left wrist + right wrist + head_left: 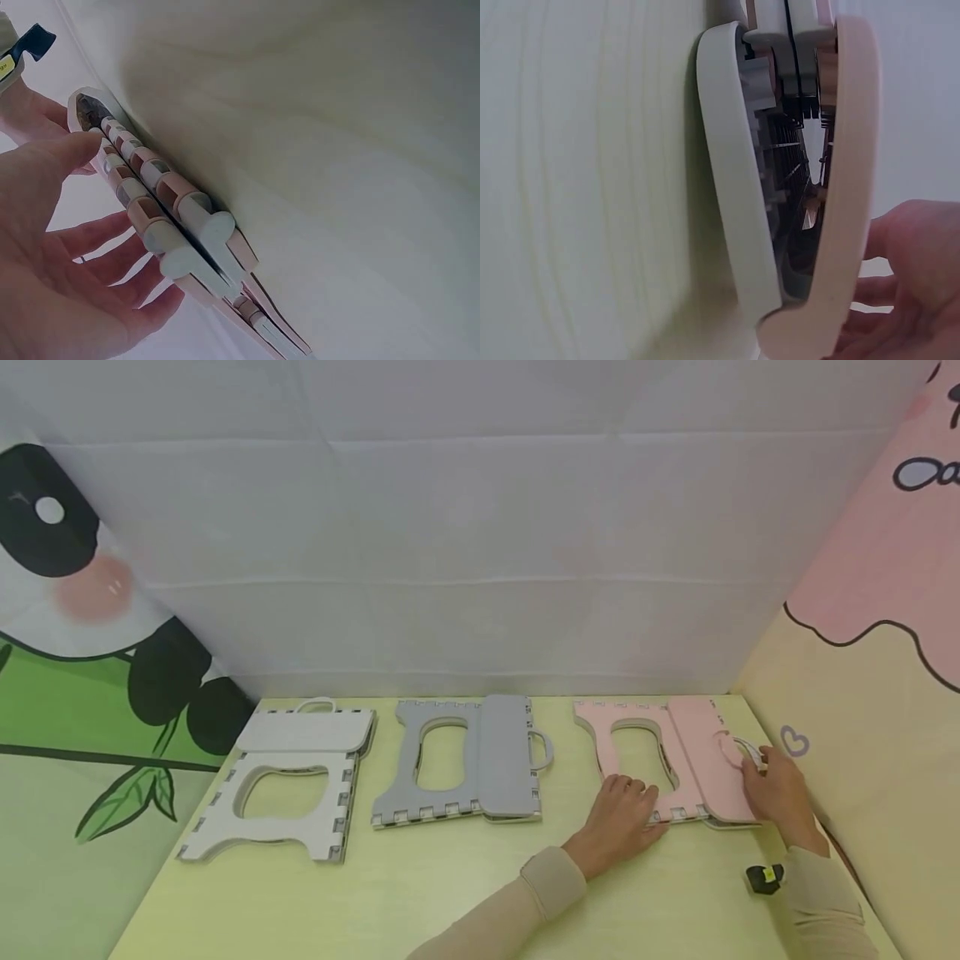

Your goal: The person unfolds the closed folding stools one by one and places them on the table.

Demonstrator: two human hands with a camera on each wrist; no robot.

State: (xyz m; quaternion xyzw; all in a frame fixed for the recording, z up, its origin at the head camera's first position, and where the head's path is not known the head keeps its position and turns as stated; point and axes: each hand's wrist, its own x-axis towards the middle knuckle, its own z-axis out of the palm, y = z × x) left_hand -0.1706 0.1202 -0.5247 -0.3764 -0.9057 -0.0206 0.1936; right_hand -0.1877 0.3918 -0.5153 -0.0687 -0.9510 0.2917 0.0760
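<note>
A pink folding step stool lies folded flat at the right of the table. My left hand rests on its near leg edge, fingers over the top face. In the left wrist view, the left thumb is by the hinged edge and the fingers are spread. My right hand is at the stool's right end, thumb and fingers around the white half of its carry handle. From the right wrist view, a narrow gap shows between the white and pink seat halves; the right fingertips are partly hidden.
A folded grey step stool lies mid-table, and a folded white one lies at the left. A small black device with a yellow label is by the right sleeve. A white wall covering rises behind the table.
</note>
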